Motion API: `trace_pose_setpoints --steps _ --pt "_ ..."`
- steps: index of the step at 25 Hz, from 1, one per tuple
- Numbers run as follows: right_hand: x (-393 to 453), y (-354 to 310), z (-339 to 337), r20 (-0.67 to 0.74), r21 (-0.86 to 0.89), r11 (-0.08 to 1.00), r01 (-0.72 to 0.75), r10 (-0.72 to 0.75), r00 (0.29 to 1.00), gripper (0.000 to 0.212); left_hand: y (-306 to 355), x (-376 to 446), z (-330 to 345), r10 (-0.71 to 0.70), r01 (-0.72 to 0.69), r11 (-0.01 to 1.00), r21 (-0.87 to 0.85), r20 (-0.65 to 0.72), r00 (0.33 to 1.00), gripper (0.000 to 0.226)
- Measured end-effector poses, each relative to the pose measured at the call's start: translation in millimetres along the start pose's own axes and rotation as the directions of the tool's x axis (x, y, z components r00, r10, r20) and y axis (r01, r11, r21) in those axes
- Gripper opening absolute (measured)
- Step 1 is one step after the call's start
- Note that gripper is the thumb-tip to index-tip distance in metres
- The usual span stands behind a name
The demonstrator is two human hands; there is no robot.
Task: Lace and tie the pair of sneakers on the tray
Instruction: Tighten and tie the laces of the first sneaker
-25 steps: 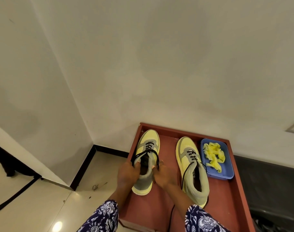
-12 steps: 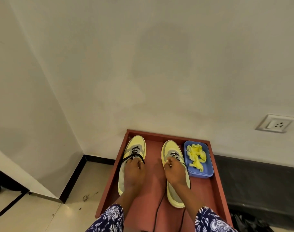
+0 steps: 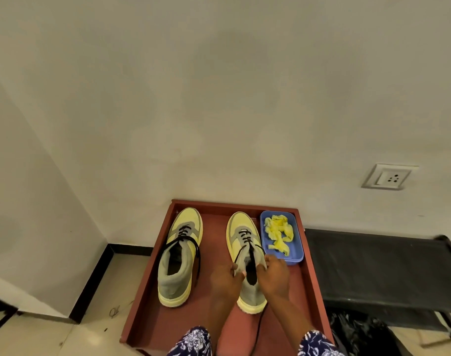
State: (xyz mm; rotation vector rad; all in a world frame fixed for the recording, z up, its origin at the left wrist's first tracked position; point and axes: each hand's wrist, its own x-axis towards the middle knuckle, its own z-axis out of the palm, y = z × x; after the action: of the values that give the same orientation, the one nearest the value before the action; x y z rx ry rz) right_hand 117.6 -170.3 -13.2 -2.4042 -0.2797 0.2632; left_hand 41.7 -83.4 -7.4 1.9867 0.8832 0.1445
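Two yellow-and-grey sneakers with black laces stand toes to the wall on a red-brown tray (image 3: pixel 314 278). The left sneaker (image 3: pixel 179 258) stands alone, its loose lace ends hanging down both sides. Both of my hands are at the right sneaker (image 3: pixel 242 235). My left hand (image 3: pixel 225 280) pinches the left edge of its collar by the tongue. My right hand (image 3: pixel 273 274) grips the right edge of the collar. A black lace end runs from under this shoe toward the tray's near edge.
A blue plastic tub (image 3: pixel 297 253) holding crumpled yellow material sits on the tray right of the right sneaker, close to my right hand. A black low bench (image 3: pixel 373 273) stands to the right, a wall socket (image 3: pixel 389 177) above it. The wall stands just beyond the toes.
Both hands left the left sneaker; the right hand went to the right sneaker first, then the left hand followed. The camera view shifted to the right.
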Motion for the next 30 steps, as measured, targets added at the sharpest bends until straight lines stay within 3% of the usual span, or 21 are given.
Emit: trace_pose_setpoints --steps 3,7,13,25,30 --pt "-4 5 1 0.039 -0.032 0.999 -0.003 0.004 0.999 0.021 7 -4 9 -0.064 0.064 0.998 -0.011 0.049 0.997 0.014" --pt "-7 8 2 0.070 -0.065 0.998 0.007 -0.002 0.998 0.031 11 -7 13 -0.124 0.124 0.992 -0.008 0.022 0.992 0.040" --pt "-19 6 5 0.113 -0.031 0.999 -0.038 0.041 0.993 0.039 14 -16 5 -0.259 0.254 0.959 -0.127 -0.023 0.966 0.040" --pt "-66 -6 21 0.098 -0.038 0.999 0.029 -0.025 0.995 0.036 -12 -42 -8 -0.282 0.264 0.951 -0.162 -0.103 0.954 0.036" --pt "-78 -8 24 0.092 -0.003 1.000 0.010 -0.010 0.996 0.038 -22 -45 -9 -0.276 0.264 0.957 -0.118 -0.099 0.956 0.012"
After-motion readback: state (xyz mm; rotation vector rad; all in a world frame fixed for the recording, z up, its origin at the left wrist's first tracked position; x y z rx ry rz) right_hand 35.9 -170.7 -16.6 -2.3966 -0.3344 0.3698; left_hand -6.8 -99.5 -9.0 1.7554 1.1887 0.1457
